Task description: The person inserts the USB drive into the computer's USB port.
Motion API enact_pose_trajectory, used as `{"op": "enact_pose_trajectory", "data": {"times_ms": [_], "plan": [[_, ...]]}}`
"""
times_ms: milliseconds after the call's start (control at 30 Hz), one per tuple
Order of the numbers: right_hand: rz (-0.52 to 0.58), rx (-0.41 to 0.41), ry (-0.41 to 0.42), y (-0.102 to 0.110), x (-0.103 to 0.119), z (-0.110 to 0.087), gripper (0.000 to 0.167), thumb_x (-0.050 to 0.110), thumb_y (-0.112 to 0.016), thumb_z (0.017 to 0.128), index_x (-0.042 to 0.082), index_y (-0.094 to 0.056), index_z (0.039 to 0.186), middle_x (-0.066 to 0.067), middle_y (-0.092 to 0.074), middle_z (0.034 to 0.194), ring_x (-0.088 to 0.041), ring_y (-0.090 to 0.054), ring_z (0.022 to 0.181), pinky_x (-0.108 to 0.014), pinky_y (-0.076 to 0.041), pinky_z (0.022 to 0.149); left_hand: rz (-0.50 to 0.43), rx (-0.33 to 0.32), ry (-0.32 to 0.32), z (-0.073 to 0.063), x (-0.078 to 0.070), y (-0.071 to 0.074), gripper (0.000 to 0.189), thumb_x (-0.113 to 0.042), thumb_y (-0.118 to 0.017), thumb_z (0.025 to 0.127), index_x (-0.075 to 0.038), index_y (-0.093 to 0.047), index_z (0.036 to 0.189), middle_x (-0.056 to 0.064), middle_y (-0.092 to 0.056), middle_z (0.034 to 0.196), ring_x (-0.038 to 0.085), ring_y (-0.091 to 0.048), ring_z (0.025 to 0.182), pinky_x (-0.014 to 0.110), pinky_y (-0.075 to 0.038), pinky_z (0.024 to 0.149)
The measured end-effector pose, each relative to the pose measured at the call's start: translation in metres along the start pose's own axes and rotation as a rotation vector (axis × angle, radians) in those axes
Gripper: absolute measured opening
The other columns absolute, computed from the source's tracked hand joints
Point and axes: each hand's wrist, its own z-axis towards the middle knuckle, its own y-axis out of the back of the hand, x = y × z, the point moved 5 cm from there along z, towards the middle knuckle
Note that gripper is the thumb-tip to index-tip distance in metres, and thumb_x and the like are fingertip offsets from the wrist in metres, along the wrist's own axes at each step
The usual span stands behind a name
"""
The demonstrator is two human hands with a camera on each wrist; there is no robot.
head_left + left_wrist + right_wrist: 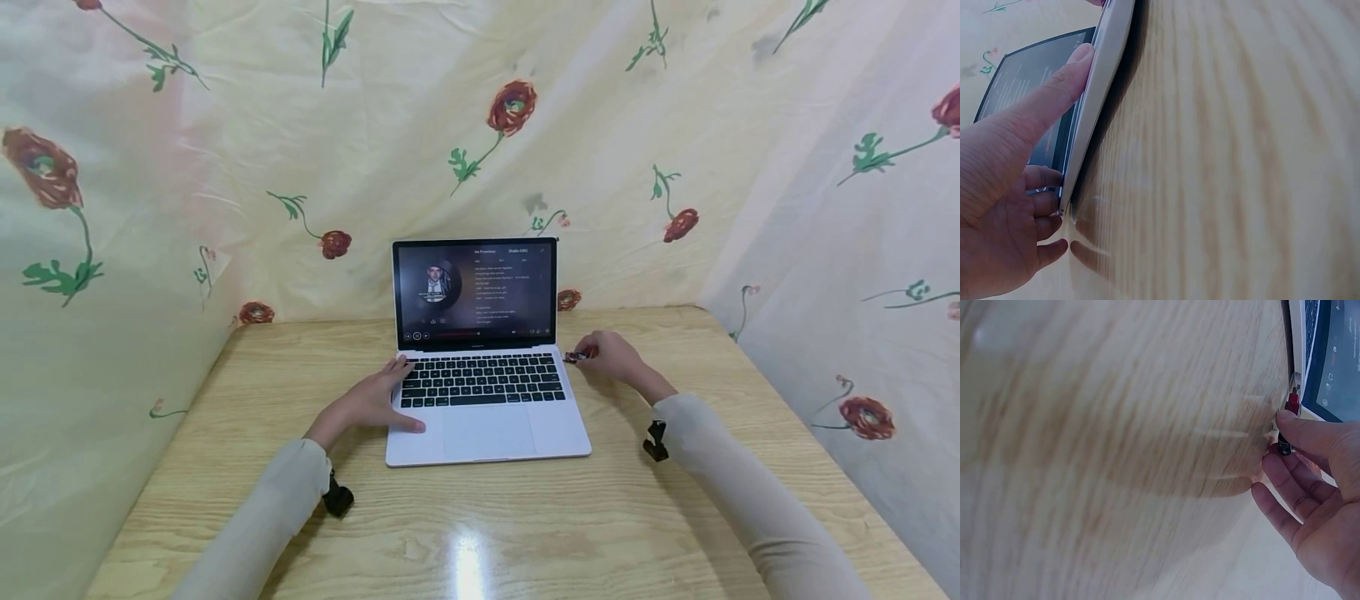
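A silver laptop (489, 435) stands opened out on the table, a dark music player page lit on its screen (517, 292). My left hand (372, 400) rests over its left edge, thumb (1069, 78) on the palm rest. The other fingers of that hand are spread toward the hinge corner, some bent against the side. At the laptop's right side my right hand (611, 356) pinches a small red and black USB stick (1292, 405) between thumb and fingers. The stick's metal end points at the laptop's side; whether it is in a port I cannot tell.
The wood-grain table (480, 533) stretches around the laptop on every side. Floral cloth (375, 150) hangs behind the table and along both sides. Each sleeve has a small black device (656, 442) strapped at the wrist.
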Motion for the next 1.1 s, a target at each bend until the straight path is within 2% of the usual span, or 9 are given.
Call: {"op": "enact_pose_trajectory", "data": {"times_ms": [1100], "plan": [[0.004, -0.016, 0.033, 0.0007, 0.0039, -0.003, 0.017, 0.005, -0.077, 0.087, -0.002, -0.077, 0.102, -0.017, -0.073, 0.098, -0.024, -0.064, 0.085, -0.038, -0.053, 0.074, -0.035, -0.001, 0.013, -0.0004, -0.0003, 0.0009, 0.123, -0.064, -0.085, 0.072, -0.01, -0.022, 0.163, 0.01, -0.005, 0.173, 0.033, -0.004, 0.16, 0.057, -0.019, 0.127]]}}
